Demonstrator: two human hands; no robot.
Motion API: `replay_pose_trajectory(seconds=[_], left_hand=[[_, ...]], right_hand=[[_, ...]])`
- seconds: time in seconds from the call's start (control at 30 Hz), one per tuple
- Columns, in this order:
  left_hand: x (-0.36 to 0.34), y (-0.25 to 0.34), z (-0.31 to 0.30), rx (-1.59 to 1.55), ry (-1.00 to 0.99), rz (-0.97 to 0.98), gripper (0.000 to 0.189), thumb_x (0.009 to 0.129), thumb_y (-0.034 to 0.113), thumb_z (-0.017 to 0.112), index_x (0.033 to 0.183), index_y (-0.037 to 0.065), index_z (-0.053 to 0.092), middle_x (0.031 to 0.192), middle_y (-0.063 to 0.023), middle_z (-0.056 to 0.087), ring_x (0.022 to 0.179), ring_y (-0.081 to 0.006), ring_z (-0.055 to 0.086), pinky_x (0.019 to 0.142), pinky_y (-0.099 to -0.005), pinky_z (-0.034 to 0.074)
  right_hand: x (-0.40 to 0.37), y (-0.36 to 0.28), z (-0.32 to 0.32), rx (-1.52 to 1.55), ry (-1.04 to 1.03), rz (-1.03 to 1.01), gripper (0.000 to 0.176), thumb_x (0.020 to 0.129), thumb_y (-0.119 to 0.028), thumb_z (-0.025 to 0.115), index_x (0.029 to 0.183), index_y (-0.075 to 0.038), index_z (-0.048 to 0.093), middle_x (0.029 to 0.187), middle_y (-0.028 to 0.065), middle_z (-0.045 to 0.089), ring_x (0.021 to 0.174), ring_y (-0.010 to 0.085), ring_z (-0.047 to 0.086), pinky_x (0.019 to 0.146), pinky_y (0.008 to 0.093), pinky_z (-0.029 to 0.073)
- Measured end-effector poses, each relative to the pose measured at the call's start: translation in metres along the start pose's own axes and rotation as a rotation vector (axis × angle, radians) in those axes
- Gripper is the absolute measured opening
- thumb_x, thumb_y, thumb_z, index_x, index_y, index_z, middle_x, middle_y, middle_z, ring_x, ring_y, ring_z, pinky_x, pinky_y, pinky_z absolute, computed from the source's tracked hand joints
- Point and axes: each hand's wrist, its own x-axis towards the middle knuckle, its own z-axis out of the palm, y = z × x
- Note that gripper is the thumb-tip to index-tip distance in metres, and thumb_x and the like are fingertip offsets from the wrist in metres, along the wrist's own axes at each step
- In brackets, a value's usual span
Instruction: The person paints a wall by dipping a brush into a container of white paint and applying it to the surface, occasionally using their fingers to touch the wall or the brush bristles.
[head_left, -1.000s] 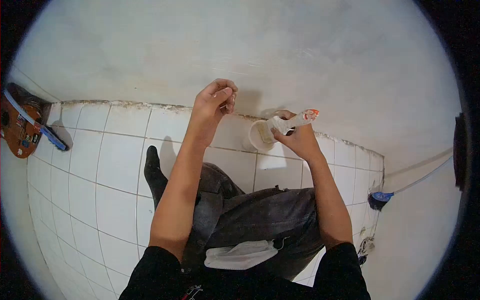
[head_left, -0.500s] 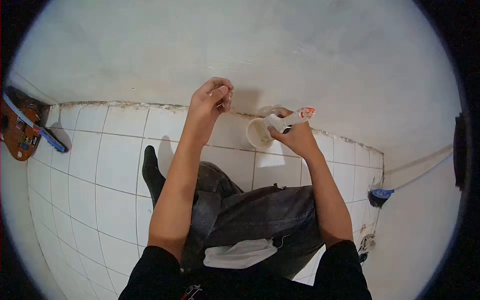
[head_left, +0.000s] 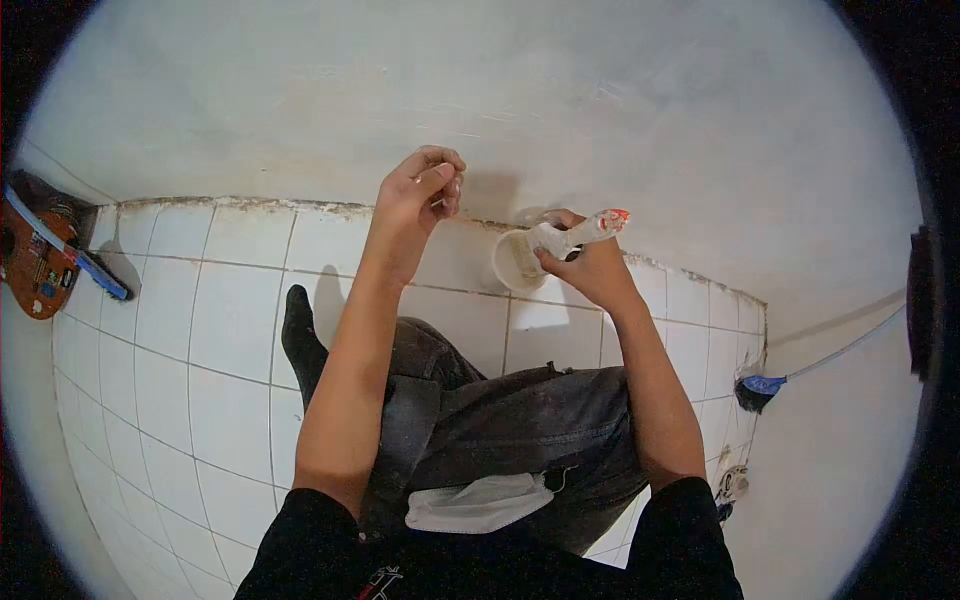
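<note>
My left hand [head_left: 425, 190] is raised in front of the wall, fingers curled in and thumb pressed against them. White residue shows on its fingertips; I cannot tell whether something small is inside. Lower and to the right, my right hand [head_left: 592, 262] grips a white plastic cup [head_left: 508, 264], its thumb by the rim and fingers around the far side. A paintbrush [head_left: 590, 229] leans out of the cup over that hand, its pale, smeared handle ending in a red tip. The brush's lower end is down in the cup, partly hidden by the thumb.
A pale wall [head_left: 300, 110] meets the white tiled floor [head_left: 230, 330] along a grimy joint. A guitar [head_left: 40, 265] and a blue brush [head_left: 105, 277] stand at far left. On the right is a blue broom [head_left: 762, 388]. A white face mask [head_left: 480, 503] lies on my lap.
Both hands keep nearly the same pose. The left hand has shifted very slightly up and left, and the view has moved a little. The cup and paintbrush stay in the right hand.
</note>
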Motion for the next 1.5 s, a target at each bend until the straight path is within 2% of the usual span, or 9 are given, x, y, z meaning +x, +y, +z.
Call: replay_pose_trajectory(seconds=[0.07, 0.13, 0.27, 0.77, 1.0, 1.1, 1.27, 1.33, 1.5], left_hand=[[0.000, -0.001, -0.001, 0.004, 0.004, 0.006, 0.014, 0.094, 0.016, 0.059, 0.101, 0.004, 0.061, 0.079, 0.0010, 0.053, 0.072, -0.0096, 0.048, 0.068, -0.0243, 0.039], [0.001, -0.001, -0.004, 0.049, -0.031, 0.005, 0.025, 0.095, 0.026, 0.061, 0.106, 0.004, 0.059, 0.084, 0.0003, 0.053, 0.075, -0.0097, 0.048, 0.070, -0.0264, 0.041], [0.002, -0.003, -0.006, 0.035, -0.055, -0.001, 0.025, 0.095, 0.026, 0.062, 0.107, 0.004, 0.059, 0.085, 0.0000, 0.054, 0.076, -0.0096, 0.049, 0.070, -0.0262, 0.041], [0.001, -0.001, -0.002, -0.024, 0.002, 0.002, 0.015, 0.094, 0.016, 0.059, 0.101, 0.004, 0.061, 0.078, 0.0008, 0.054, 0.072, -0.0099, 0.047, 0.066, -0.0257, 0.039], [0.003, -0.001, -0.012, -0.010, -0.027, 0.003, 0.020, 0.096, 0.022, 0.061, 0.108, 0.006, 0.060, 0.085, -0.0001, 0.056, 0.073, -0.0104, 0.050, 0.069, -0.0267, 0.042], [0.003, 0.000, -0.014, -0.021, -0.019, 0.013, 0.019, 0.096, 0.021, 0.060, 0.108, 0.006, 0.061, 0.085, -0.0001, 0.056, 0.074, -0.0106, 0.050, 0.069, -0.0271, 0.041], [0.003, 0.003, -0.013, -0.023, 0.010, 0.050, 0.020, 0.096, 0.022, 0.060, 0.108, 0.006, 0.061, 0.085, -0.0001, 0.055, 0.075, -0.0113, 0.050, 0.070, -0.0277, 0.040], [0.003, 0.004, -0.013, -0.014, 0.008, 0.029, 0.020, 0.096, 0.021, 0.059, 0.109, 0.005, 0.060, 0.084, -0.0001, 0.054, 0.074, -0.0121, 0.049, 0.069, -0.0277, 0.040], [0.001, 0.005, -0.009, -0.042, 0.029, 0.035, 0.016, 0.095, 0.016, 0.058, 0.105, 0.002, 0.061, 0.085, -0.0014, 0.055, 0.075, -0.0102, 0.050, 0.069, -0.0256, 0.042]], right_hand=[[0.000, 0.000, 0.000, -0.021, -0.001, 0.008, 0.046, 0.076, -0.024, 0.079, 0.118, -0.008, 0.066, 0.097, 0.0148, 0.069, 0.089, 0.0282, 0.066, 0.082, 0.0384, 0.053], [0.000, -0.006, -0.002, 0.050, -0.017, 0.031, 0.045, 0.077, -0.024, 0.079, 0.117, -0.008, 0.067, 0.097, 0.0151, 0.069, 0.090, 0.0283, 0.066, 0.083, 0.0383, 0.053], [0.000, -0.005, -0.003, 0.081, -0.056, 0.132, 0.043, 0.076, -0.023, 0.079, 0.114, -0.007, 0.067, 0.097, 0.0154, 0.069, 0.090, 0.0287, 0.067, 0.082, 0.0383, 0.054], [0.000, -0.007, -0.006, 0.101, -0.025, 0.108, 0.046, 0.075, -0.021, 0.080, 0.115, -0.003, 0.066, 0.099, 0.0155, 0.070, 0.090, 0.0266, 0.069, 0.083, 0.0367, 0.055], [0.002, 0.010, -0.020, 0.189, 0.141, 0.021, 0.051, 0.077, -0.026, 0.081, 0.118, -0.001, 0.066, 0.098, 0.0115, 0.069, 0.090, 0.0214, 0.066, 0.083, 0.0330, 0.052], [-0.003, -0.009, -0.036, 0.515, 0.200, 0.180, 0.043, 0.083, -0.020, 0.079, 0.116, 0.004, 0.065, 0.107, 0.0111, 0.067, 0.092, 0.0164, 0.064, 0.082, 0.0294, 0.051], [-0.009, -0.005, -0.049, 0.834, 0.340, 0.254, 0.047, 0.086, -0.015, 0.074, 0.123, 0.009, 0.058, 0.105, 0.0130, 0.066, 0.093, 0.0160, 0.065, 0.075, 0.0270, 0.053], [-0.010, -0.008, -0.055, 1.103, 0.438, 0.303, 0.045, 0.089, -0.014, 0.070, 0.126, 0.007, 0.056, 0.105, 0.0115, 0.065, 0.093, 0.0154, 0.065, 0.072, 0.0268, 0.055], [-0.018, 0.011, -0.070, 1.495, 0.379, 0.227, 0.038, 0.093, -0.017, 0.066, 0.124, 0.003, 0.057, 0.115, 0.0150, 0.065, 0.104, 0.0226, 0.068, 0.087, 0.0335, 0.060]])
